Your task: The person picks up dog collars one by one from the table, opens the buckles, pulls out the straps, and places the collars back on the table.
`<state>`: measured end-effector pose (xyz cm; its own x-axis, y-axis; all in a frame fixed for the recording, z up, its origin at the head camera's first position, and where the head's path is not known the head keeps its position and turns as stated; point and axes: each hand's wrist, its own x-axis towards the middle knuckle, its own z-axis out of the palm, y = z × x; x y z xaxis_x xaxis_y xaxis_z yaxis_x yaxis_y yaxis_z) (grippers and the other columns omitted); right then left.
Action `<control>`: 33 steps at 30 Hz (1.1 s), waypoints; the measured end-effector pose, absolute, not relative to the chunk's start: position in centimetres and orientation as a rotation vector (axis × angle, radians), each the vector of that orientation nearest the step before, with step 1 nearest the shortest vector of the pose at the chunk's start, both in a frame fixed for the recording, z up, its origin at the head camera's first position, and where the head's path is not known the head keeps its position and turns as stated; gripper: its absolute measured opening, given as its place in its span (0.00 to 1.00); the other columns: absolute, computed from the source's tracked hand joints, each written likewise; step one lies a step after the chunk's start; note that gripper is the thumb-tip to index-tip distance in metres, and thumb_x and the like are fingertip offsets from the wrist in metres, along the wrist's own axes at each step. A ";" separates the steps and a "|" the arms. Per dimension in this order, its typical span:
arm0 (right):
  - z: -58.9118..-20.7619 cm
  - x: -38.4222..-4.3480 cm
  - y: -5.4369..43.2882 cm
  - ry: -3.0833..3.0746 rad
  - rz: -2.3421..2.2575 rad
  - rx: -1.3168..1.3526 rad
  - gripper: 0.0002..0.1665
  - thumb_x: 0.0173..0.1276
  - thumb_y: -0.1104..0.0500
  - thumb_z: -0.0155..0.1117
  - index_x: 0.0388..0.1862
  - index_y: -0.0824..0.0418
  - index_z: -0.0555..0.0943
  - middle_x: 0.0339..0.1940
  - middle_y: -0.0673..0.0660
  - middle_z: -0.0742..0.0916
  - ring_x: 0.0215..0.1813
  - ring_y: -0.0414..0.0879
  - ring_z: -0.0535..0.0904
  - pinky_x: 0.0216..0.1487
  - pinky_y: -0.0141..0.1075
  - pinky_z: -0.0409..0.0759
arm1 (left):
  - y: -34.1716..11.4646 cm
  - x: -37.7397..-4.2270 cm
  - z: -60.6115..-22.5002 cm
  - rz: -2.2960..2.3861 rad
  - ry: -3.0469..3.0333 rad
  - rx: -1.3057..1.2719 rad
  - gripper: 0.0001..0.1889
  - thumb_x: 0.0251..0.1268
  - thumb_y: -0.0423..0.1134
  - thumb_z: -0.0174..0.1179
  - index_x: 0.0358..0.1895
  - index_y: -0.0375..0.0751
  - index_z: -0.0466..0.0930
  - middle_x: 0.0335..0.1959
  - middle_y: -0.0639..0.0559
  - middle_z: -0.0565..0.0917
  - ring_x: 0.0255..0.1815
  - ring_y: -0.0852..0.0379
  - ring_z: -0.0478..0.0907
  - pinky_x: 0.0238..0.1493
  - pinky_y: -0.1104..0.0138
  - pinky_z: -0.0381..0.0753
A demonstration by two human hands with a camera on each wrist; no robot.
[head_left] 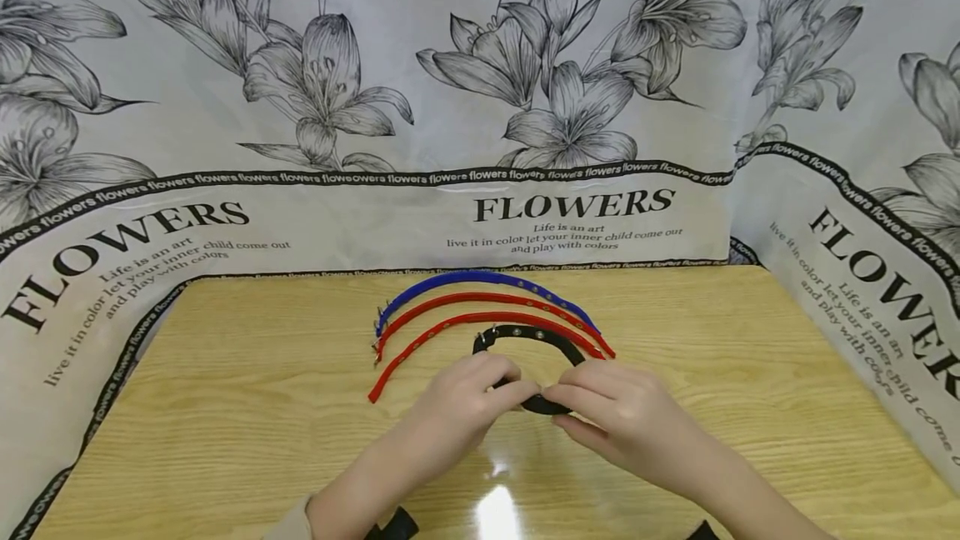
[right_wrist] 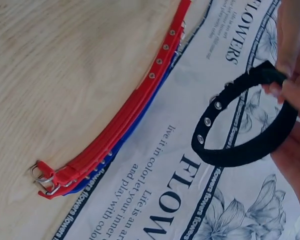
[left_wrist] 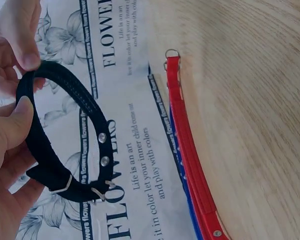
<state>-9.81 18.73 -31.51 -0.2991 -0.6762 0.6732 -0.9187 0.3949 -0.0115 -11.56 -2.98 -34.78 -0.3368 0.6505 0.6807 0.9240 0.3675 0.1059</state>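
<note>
A black collar (head_left: 525,331), fastened into a loop, is held up between both hands over the near middle of the table. My left hand (head_left: 465,398) pinches the band on its left side. The right hand (head_left: 622,407) grips the same band on the right, thumb and fingers pressed to it. In the left wrist view the buckle (left_wrist: 63,185) and a metal ring (left_wrist: 98,194) show at the lower end of the loop, with metal eyelets along the strap. From the right wrist, the smooth outer band (right_wrist: 240,154) faces me.
Beyond the hands, a blue collar (head_left: 465,277) and two red collars, one red collar (head_left: 480,298) behind the other red collar (head_left: 450,322), lie in nested arcs on the wooden table (head_left: 247,390). A flower-printed cloth (head_left: 360,227) walls in the back and sides.
</note>
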 end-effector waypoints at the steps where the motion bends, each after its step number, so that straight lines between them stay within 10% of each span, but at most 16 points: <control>1: -31.6 -9.7 18.5 -2.068 0.474 1.330 0.17 0.72 0.55 0.51 0.34 0.63 0.83 0.30 0.51 0.83 0.29 0.42 0.78 0.31 0.29 0.78 | -3.0 -11.6 -34.8 -0.666 -2.096 -1.343 0.13 0.57 0.27 0.61 0.44 0.45 0.81 0.34 0.56 0.76 0.37 0.62 0.72 0.42 0.79 0.71; 20: -33.9 -10.5 20.1 -2.269 0.810 1.103 0.20 0.69 0.47 0.53 0.38 0.61 0.83 0.36 0.53 0.86 0.37 0.44 0.82 0.40 0.25 0.78 | -4.5 -12.1 -35.2 -0.857 -2.210 -1.133 0.28 0.42 0.39 0.74 0.52 0.37 0.77 0.48 0.50 0.80 0.52 0.56 0.75 0.55 0.69 0.73; 25: -34.8 -10.6 21.0 -2.312 1.080 1.052 0.14 0.54 0.65 0.71 0.42 0.60 0.82 0.39 0.53 0.85 0.41 0.42 0.81 0.40 0.24 0.78 | -5.7 -12.4 -35.9 -0.916 -2.282 -1.082 0.28 0.41 0.38 0.75 0.50 0.39 0.78 0.48 0.51 0.81 0.53 0.56 0.75 0.53 0.68 0.74; 33: -36.0 -10.7 21.5 -2.298 1.667 0.992 0.22 0.49 0.81 0.66 0.44 0.67 0.80 0.42 0.56 0.82 0.46 0.41 0.80 0.43 0.34 0.80 | -6.2 -12.4 -36.5 -1.018 -2.253 -1.063 0.16 0.43 0.34 0.73 0.39 0.41 0.82 0.37 0.55 0.84 0.41 0.62 0.80 0.43 0.71 0.78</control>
<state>-10.69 21.47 -36.04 -0.7745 -0.4274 0.4664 -0.5760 0.1715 -0.7993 -12.37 -6.25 -36.51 -0.6040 0.4636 0.6483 0.7929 0.4319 0.4299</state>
